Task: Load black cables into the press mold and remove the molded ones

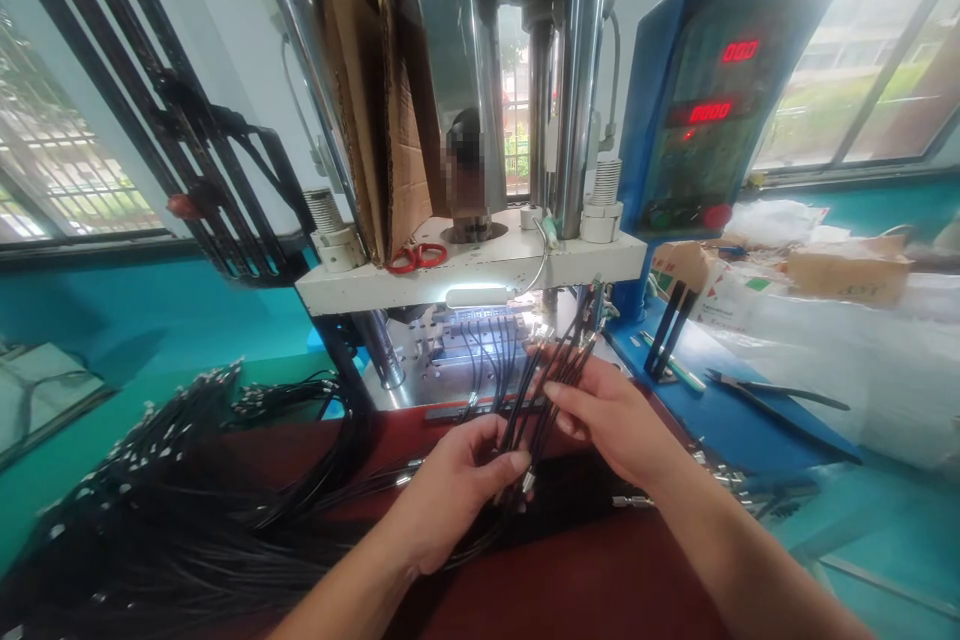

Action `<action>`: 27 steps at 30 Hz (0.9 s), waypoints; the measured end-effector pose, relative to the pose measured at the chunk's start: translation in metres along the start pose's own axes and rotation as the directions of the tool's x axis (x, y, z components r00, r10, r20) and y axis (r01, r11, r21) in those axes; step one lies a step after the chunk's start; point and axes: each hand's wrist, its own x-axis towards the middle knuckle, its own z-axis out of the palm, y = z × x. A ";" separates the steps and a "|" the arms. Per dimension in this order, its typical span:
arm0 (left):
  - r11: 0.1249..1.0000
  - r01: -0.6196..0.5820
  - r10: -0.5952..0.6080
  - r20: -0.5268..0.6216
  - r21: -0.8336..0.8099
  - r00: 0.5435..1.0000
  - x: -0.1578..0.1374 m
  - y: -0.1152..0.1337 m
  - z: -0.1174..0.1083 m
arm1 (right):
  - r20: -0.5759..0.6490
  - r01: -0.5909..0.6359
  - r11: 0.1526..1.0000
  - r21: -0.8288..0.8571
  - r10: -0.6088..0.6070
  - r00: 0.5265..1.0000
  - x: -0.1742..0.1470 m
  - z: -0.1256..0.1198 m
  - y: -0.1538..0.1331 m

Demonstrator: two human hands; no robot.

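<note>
Several black cables (525, 395) are held as a bunch over the dark red tabletop (577, 580), just in front of the press (480, 270). Lower part is gripped by the left fingers (501, 472), closed, thumb on top. Upper part, near the metal tips, is pinched by the right fingers (566, 402), also closed. Behind, thin cables (496, 352) are laid at a lit metal block (446, 350). A cable pile (172, 500) is heaped at left. Red-handled scissors (416, 257) are rested on the press; at right, pliers (739, 383) are set on a blue surface (795, 430). Red digits are lit on the control box (697, 100).
</note>
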 end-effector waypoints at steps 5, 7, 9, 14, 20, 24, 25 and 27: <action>0.991 -0.085 0.086 0.002 0.102 0.996 -0.002 0.001 0.002 | -0.053 -0.012 0.995 -0.100 0.007 0.999 0.000 0.003 0.000; 0.982 -0.099 0.100 0.001 0.160 0.995 -0.003 0.002 0.002 | -0.057 -0.011 0.994 -0.110 0.005 0.998 0.000 0.004 0.000; 0.978 -0.104 0.105 0.004 0.183 0.994 -0.003 0.002 0.001 | -0.066 -0.011 0.996 -0.090 0.005 0.998 0.001 0.003 0.001; 0.996 -0.076 0.076 -0.003 0.051 0.997 -0.004 0.002 0.002 | 0.006 -0.052 0.998 -0.020 0.052 0.999 0.001 0.000 0.002; 0.995 -0.084 0.082 -0.036 -0.058 0.996 -0.005 0.001 0.004 | -0.075 -0.069 0.988 -0.135 0.059 0.995 0.004 -0.003 0.005; 0.991 -0.061 0.054 -0.063 -0.118 0.997 -0.005 0.001 0.005 | -0.107 -0.147 0.981 -0.130 0.134 0.985 0.006 -0.005 0.009; 0.991 -0.046 0.039 -0.060 -0.122 0.997 -0.005 0.001 0.006 | -0.105 -0.152 0.981 -0.117 0.140 0.985 0.006 -0.005 0.009; 0.992 -0.032 0.026 -0.051 -0.124 0.998 -0.006 0.002 0.006 | -0.111 -0.140 0.987 -0.081 0.130 0.985 0.006 -0.004 0.009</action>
